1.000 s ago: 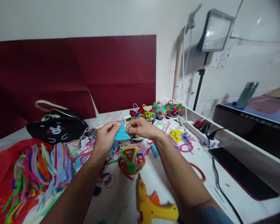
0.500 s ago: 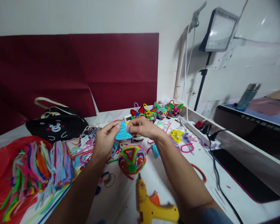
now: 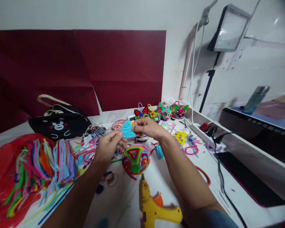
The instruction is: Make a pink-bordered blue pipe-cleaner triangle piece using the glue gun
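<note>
A light blue triangular piece made of rows of pipe cleaner (image 3: 127,129) is held up between both hands. My left hand (image 3: 109,144) pinches its lower left corner. On its right edge, my right hand (image 3: 146,128) grips with thumb and finger. Just below the hands sits a round, many-coloured pipe-cleaner animal head (image 3: 136,160) with a red triangle on its brow and orange eyes. In front of it lies a yellow glue gun (image 3: 154,207), its nozzle pointing at the head.
Bundled pipe cleaners (image 3: 46,161) lie on a red plastic bag (image 3: 0,161) at left, before a black bag (image 3: 61,123). Finished animal heads (image 3: 166,112) line the back. A power strip (image 3: 207,136) and black phone-like slab (image 3: 248,179) are at right.
The blue piece has turned slightly, its tip now standing up. My left hand's grip has shifted down to the lower corner, with more fingers showing. The view has swung a little left.
</note>
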Available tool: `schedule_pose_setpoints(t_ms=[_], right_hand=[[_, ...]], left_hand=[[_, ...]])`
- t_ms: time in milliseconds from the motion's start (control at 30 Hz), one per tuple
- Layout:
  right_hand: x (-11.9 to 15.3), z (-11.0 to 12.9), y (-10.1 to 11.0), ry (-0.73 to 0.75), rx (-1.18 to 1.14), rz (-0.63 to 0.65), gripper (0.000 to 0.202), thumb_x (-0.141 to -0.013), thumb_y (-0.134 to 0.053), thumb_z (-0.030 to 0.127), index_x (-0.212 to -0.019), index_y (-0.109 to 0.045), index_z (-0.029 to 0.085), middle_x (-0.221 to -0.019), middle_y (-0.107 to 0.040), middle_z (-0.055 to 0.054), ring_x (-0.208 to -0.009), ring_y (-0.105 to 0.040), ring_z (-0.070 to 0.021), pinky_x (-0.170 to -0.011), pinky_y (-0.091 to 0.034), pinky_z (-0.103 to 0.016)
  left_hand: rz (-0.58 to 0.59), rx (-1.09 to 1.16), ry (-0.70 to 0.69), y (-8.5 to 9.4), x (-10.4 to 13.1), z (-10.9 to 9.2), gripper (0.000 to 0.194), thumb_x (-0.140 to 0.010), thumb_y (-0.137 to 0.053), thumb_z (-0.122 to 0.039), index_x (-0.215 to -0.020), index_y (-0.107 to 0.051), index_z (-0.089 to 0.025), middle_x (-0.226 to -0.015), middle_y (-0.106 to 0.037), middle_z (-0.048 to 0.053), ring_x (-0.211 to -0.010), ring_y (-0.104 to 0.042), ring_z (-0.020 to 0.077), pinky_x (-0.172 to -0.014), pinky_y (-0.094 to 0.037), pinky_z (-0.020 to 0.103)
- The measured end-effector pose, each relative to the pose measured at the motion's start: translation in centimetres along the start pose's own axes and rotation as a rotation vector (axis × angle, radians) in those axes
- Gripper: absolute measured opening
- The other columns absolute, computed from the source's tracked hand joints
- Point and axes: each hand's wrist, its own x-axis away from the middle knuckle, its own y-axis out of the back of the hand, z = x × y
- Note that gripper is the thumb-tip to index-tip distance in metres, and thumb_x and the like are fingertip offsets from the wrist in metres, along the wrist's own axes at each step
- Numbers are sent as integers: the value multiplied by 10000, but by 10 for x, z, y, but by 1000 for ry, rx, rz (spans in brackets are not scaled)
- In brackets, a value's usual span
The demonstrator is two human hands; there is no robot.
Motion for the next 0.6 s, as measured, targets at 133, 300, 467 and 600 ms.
schedule_pose_setpoints(t_ms=[133, 300, 467, 600], right_hand=[[-4, -6, 0, -4, 5, -38, 119, -732, -655, 237, -691, -633, 127, -570, -596, 19, -520, -516, -75, -502, -388, -185], [-5, -10, 12, -9, 20, -125, 122, -733, -654, 237, -688, -627, 126, -577, -611, 11, -510, -509, -73, -518, -404, -198], [0, -7, 21, -19, 49, -167, 129, -721, -660, 231, -657, -623, 125, -554, -609, 9, -490, -500, -78, -508, -399, -215], [5, 1, 25, -18, 77, -211, 107, -735, -647, 208, -672, -629, 123, -563, -602, 17, -516, -513, -82, -535, -407, -219]], left_hand=[[-83, -38, -30, 8, 0, 13, 222, -693, -669, -378, -699, -612, -164, -581, -627, 16, -445, -566, 133, -407, -449, 241], [-190, -86, -68, 22, -2, 34, 226, -738, -619, -378, -650, -578, -174, -484, -581, -8, -376, -486, 104, -387, -376, 220], [-270, -122, -104, 33, -2, 50, 231, -776, -602, -355, -624, -577, -183, -444, -559, -18, -366, -434, 96, -388, -327, 219], [-303, -80, -109, 35, -3, 55, 223, -795, -596, -344, -632, -566, -194, -456, -552, -26, -395, -447, 101, -414, -344, 223]])
